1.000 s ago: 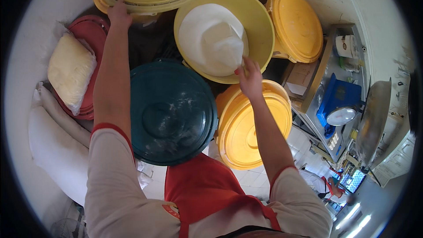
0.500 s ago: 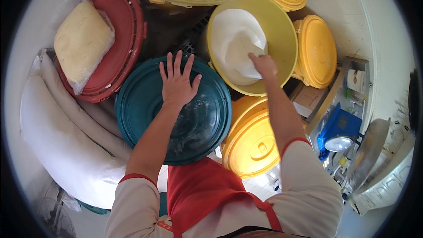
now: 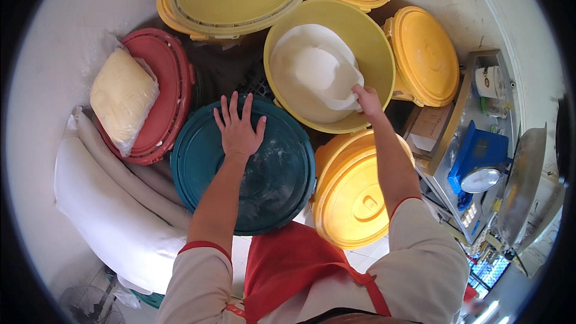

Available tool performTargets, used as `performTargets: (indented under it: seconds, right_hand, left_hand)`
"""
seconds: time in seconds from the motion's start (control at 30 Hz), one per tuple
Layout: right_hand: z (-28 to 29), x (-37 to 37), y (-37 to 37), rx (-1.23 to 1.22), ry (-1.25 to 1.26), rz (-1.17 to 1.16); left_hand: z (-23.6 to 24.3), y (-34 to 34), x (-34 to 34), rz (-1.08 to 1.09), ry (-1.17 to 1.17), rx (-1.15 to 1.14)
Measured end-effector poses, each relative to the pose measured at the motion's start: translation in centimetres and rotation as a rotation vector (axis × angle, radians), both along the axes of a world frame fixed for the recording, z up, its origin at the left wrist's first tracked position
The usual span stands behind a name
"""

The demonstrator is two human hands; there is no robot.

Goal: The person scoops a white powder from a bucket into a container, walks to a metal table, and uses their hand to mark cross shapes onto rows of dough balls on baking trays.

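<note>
Far left: white sack (image 3: 114, 210), then clear bag (image 3: 123, 99) of pale yellow stuff lying on red lid (image 3: 168, 84). Left hand (image 3: 240, 135) flat on teal lid (image 3: 279, 174), fingers spread wide, pointing away from the body, gripping nothing. Next, yellow tub (image 3: 375, 54) with white powder (image 3: 288, 93). White scoop (image 3: 345, 99) inside it, toward the near right side; long axis slants upper left to lower right, front end pointing upper left and blending into the powder. Right hand (image 3: 371, 103) curled round its near end, narrow grip. Far right: blue scale (image 3: 480, 150).
</note>
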State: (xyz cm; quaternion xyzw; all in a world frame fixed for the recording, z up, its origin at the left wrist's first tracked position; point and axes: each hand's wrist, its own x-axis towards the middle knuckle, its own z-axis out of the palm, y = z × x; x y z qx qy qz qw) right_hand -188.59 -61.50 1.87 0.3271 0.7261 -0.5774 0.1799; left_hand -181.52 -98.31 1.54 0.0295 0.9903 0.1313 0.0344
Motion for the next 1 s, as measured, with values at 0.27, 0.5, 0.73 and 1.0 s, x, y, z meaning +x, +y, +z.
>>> performTargets:
  seconds: [0.27,0.5,0.73,1.0]
  right_hand:
    - [-2.9,0.7,-2.9,-0.149,0.096,-0.308]
    - [-2.1,3.7,-4.6,-0.162,0.203,-0.342]
    - [16.6,28.0,-3.0,-0.46,0.559,-0.598]
    - [24.2,71.4,5.0,-0.294,0.661,-1.024]
  left_hand:
    - [-0.4,-0.6,0.1,-0.017,0.047,-0.006]
    - [0.9,1.3,0.8,-0.075,0.181,-0.051]
    - [-0.6,-0.3,2.8,-0.129,0.309,-0.285]
    - [13.4,17.5,36.0,-0.787,-0.34,0.815]
